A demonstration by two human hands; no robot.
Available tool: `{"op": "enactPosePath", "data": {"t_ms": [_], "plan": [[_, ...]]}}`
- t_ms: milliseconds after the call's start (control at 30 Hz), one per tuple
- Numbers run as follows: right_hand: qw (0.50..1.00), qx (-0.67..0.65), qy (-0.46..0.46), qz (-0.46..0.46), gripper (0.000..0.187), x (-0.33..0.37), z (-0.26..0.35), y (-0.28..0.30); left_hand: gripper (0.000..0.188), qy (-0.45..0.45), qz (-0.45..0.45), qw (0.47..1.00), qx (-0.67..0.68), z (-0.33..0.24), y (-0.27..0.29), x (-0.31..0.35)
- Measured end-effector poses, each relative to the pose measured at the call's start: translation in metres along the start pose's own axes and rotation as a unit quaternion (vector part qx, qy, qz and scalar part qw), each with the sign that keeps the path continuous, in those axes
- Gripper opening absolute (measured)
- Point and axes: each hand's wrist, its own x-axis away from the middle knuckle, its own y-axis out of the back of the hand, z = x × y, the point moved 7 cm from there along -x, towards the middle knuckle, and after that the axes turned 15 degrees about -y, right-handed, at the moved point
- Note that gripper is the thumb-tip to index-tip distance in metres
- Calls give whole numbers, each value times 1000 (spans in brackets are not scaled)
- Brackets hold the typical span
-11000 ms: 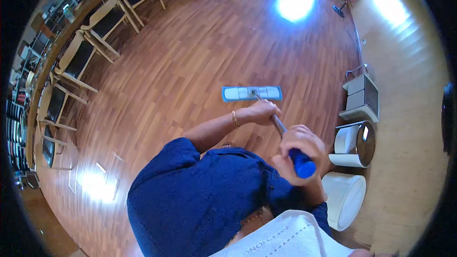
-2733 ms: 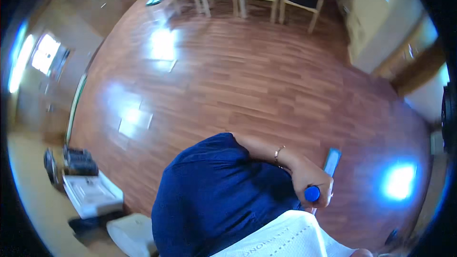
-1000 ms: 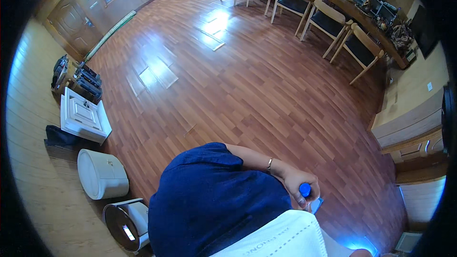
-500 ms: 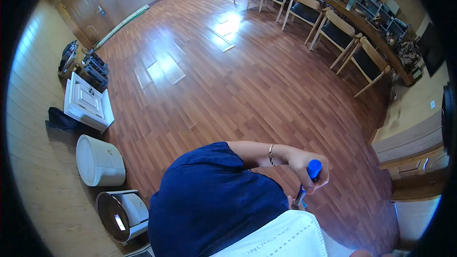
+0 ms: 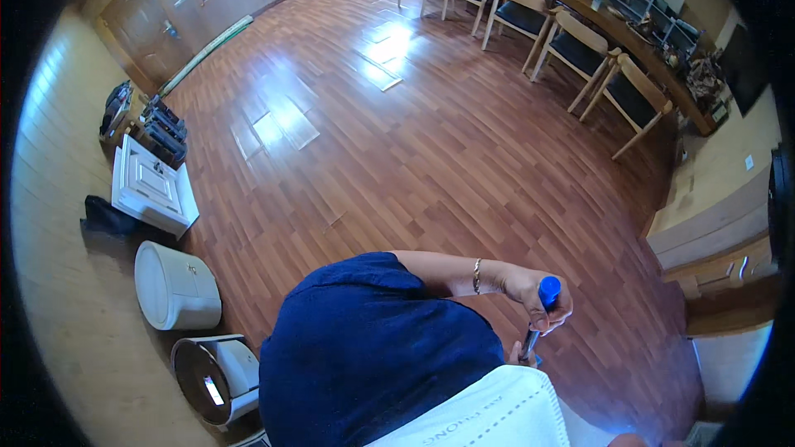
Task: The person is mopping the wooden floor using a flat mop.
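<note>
My left hand (image 5: 534, 298) is out to the right, its bare forearm coming from a navy sleeve and wearing a bracelet. Its fingers are wrapped round the top of a long-handled tool, a grey pole (image 5: 530, 343) with a blue end cap (image 5: 549, 288). Lower on that pole, my right hand (image 5: 518, 353) shows only in part, its fingers closed round the shaft. A white cloth (image 5: 489, 414) with printing hides the rest of it. The pole's lower end is out of sight, so the kind of tool cannot be told.
Wood-plank floor (image 5: 397, 165) spreads ahead. Along the left wall stand a round white cabinet (image 5: 174, 285), an open round one (image 5: 215, 381) with a phone in it, and a white cabinet (image 5: 153, 186). Several chairs (image 5: 580, 48) line a long cluttered desk (image 5: 621, 25) at the right.
The view has shifted slightly. My left hand and the capped pole end are nearly where they were, and more of the grey shaft shows between my hands. Both hands keep their hold.
</note>
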Motion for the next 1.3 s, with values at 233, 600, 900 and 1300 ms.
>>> {"op": "enactPosePath", "data": {"t_ms": [233,600,900,1300], "plan": [[992,40,0,-118,18,-13,-133,20,30,86,34,994,-59,56,-6,17],[989,-12,-148,-20,27,77,-161,10,21,45,304,949,-73,54,-22,16],[985,7,-58,-161,34,-69,59,-46,24,-43,192,975,-99,-41,62,-45],[888,188,-202,-368,37,65,-161,40,15,100,441,890,56,221,-11,-20]]}}
